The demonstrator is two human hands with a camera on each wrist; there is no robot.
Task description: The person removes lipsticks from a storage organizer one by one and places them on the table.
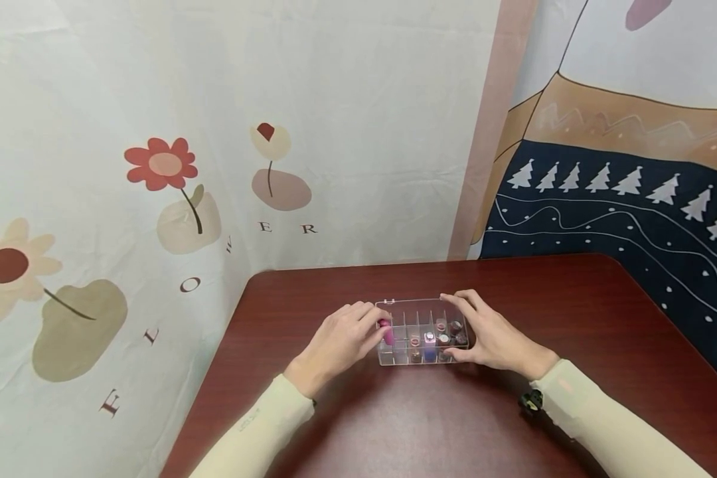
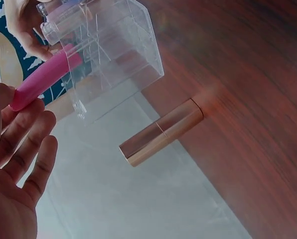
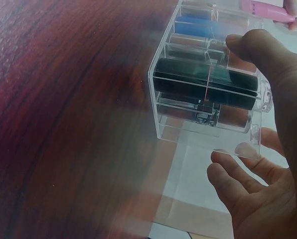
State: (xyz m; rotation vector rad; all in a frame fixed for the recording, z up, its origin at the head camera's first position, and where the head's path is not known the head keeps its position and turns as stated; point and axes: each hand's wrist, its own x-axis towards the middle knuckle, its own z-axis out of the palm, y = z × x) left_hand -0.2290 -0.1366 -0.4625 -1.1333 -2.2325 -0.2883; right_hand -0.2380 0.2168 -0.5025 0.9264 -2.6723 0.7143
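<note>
A clear divided organizer (image 1: pixel 399 358) stands on the table with several lipsticks and small bottles in its compartments. At its left end my left hand (image 1: pixel 348 335) pinches a pink tube (image 2: pixel 46 78) between thumb and fingertips. The tube's far end is inside a left compartment; the left wrist view shows the hand's other fingers spread loosely. My right hand (image 1: pixel 494 332) holds the organizer's right end, thumb on the near side and fingers at the far side. By that hand lies a dark green cylinder (image 3: pixel 203 82) in its slot, and a blue-purple item (image 1: pixel 429 352) sits nearer the middle.
A copper-coloured lipstick tube (image 2: pixel 161 132) stands apart from the organizer in the left wrist view; I cannot find it in the head view. The reddish-brown table (image 1: pixel 311 292) ends at a printed cloth wall (image 1: pixel 364 166) behind. A dark watch (image 1: pixel 530 401) is on the right wrist.
</note>
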